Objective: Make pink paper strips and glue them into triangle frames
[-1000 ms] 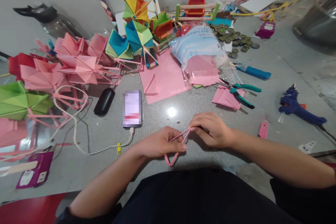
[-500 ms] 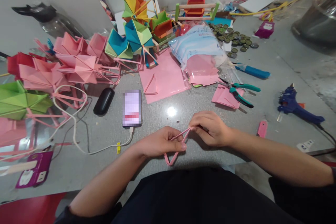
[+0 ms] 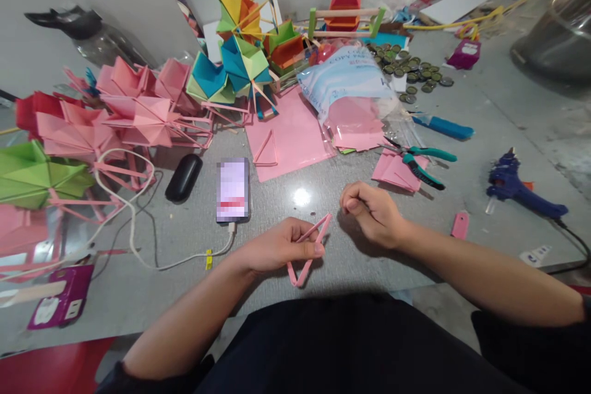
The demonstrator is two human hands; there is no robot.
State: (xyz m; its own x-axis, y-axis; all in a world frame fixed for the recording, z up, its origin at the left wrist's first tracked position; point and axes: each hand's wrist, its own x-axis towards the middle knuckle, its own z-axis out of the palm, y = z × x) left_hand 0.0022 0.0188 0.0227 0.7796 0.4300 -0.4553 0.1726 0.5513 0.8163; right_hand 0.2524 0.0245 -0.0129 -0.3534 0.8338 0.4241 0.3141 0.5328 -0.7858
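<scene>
A folded pink paper strip (image 3: 301,273), bent into a narrow triangle, is pinched between the thumb and fingers of my left hand (image 3: 287,245). One pointed corner sticks out to the upper right and another hangs below the thumb. Just right of that upper corner, my right hand (image 3: 373,212) is apart from the strip, its fingers curled and pressed together; whether anything small is inside cannot be seen. Beyond the hands, a similar pink triangle (image 3: 266,149) lies on a pink paper sheet (image 3: 295,129).
A phone (image 3: 232,191) on a white cable and a black case (image 3: 183,178) lie left. Pliers (image 3: 422,166), a pink cutter (image 3: 460,225) and a blue glue gun (image 3: 521,188) are right. Folded paper pieces (image 3: 138,117), a plastic paper bag (image 3: 346,86) and metal caps (image 3: 410,68) stand behind.
My right hand has let go of the strip's upper corner and moved slightly up and right. My left hand, still holding the strip, has shifted a little.
</scene>
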